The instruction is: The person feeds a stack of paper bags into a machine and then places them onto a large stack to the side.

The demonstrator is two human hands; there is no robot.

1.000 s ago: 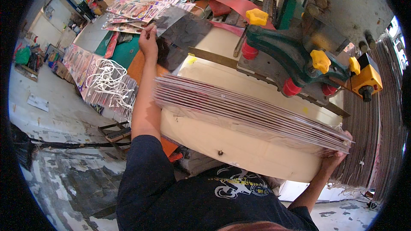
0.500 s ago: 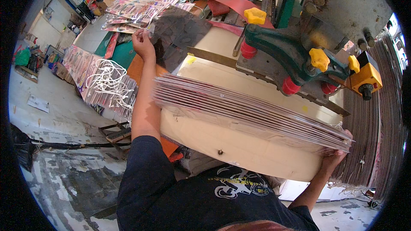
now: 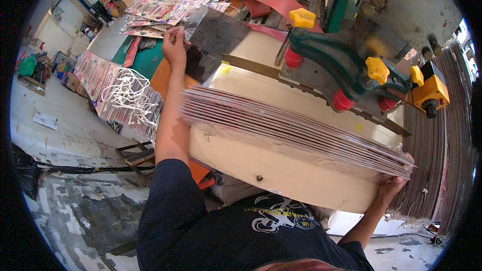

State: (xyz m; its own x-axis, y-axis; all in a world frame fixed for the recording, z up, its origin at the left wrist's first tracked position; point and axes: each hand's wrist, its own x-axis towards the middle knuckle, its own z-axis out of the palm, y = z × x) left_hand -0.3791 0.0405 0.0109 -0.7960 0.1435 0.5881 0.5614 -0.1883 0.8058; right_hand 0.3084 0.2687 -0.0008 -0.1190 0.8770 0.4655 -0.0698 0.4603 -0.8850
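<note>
My right hand (image 3: 394, 183) grips the right end of a fanned stack of thin, long-edged boards or cards (image 3: 291, 125), which slants across the cream work surface (image 3: 251, 163). My left arm reaches forward past the stack's left end. At its tip, my left hand (image 3: 174, 50) is closed in a pinch at the near-left edge of a see-through dark plastic sheet (image 3: 213, 32). Just beyond that hand lies a pile of printed cards (image 3: 160, 12).
A green press with yellow knobs (image 3: 376, 70) and a flat metal bar (image 3: 251, 66) overhangs the surface. Printed cards with white cords (image 3: 128, 95) sit at left. A tall stack of sheets (image 3: 427, 155) stands at right. A red strip (image 3: 273, 5) curls behind.
My left hand has shifted slightly right and forward, and the dark see-through sheet has moved with it. My right hand and the stack have stayed in place.
</note>
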